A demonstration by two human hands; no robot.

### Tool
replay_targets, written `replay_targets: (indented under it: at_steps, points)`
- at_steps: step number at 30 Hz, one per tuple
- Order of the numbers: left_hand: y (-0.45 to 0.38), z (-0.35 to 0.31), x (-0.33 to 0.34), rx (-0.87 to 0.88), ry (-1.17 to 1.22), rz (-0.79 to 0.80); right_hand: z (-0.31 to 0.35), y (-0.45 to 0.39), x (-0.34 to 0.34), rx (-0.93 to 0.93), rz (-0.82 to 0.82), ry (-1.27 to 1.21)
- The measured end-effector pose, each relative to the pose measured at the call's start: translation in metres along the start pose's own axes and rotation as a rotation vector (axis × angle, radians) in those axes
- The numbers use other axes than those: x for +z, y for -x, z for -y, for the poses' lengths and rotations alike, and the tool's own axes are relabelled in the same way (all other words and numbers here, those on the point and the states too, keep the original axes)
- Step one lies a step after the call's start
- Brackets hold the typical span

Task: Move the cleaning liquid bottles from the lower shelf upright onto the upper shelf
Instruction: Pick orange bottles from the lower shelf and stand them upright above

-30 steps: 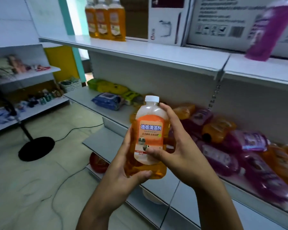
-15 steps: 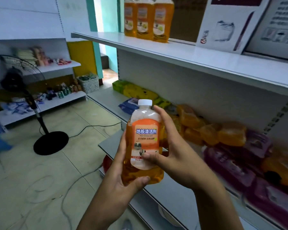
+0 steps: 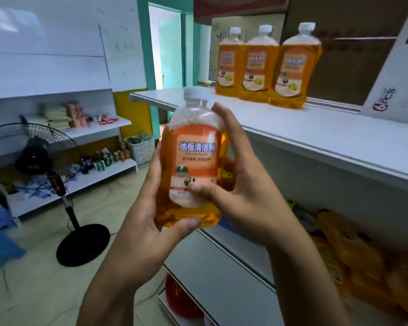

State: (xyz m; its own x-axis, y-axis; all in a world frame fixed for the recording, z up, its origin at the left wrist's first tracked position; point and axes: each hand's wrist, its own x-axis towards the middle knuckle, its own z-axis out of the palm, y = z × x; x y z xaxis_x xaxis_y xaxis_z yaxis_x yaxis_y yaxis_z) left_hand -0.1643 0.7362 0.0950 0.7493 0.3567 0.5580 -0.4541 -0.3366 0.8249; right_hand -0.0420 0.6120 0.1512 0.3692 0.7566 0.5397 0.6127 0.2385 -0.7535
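Both hands are on it: a clear plastic bottle of orange cleaning liquid [image 3: 193, 161] with a white screw cap, held upright at the centre of view, in front of the edge of the white upper shelf [image 3: 316, 135]. Its orange-and-white label carries blue Chinese characters, 地板清洁剂; the smaller print beneath is too blurred to read. The liquid fills it to about shoulder height, clear air above.

The left hand [image 3: 149, 222] cups the base from seven o'clock, thumb curled across the bottom front. The right hand [image 3: 240, 184] wraps the side from three o'clock, thumb pressed on the lower label, fingers reaching up behind the shoulder.

At one o'clock, three matching orange bottles [image 3: 264, 64] stand upright in a row on the upper shelf, side by side and touching, white caps on. Just right of them leans a white cardboard box [image 3: 396, 74] printed "6 PCS".

Down at four o'clock, on the lower shelf [image 3: 245, 245], more orange bottles [image 3: 353, 255] lie on their sides, blurred.
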Motion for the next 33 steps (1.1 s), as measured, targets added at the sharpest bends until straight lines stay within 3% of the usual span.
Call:
replay_targets:
  at_steps: [10, 21, 33]
  points:
    - [-0.104, 0.004, -0.030, 0.232, -0.028, 0.216, 0.014, -0.057, -0.014, -0.123, -0.285, 0.136]
    - [-0.181, 0.006, 0.017, 0.310, 0.044, 0.649, 0.038, -0.057, -0.035, 0.010, -0.582, 0.842]
    - [-0.243, 0.012, 0.075, 0.403, 0.032, 0.819, 0.039, -0.063, -0.087, 0.263, -0.652, 0.984]
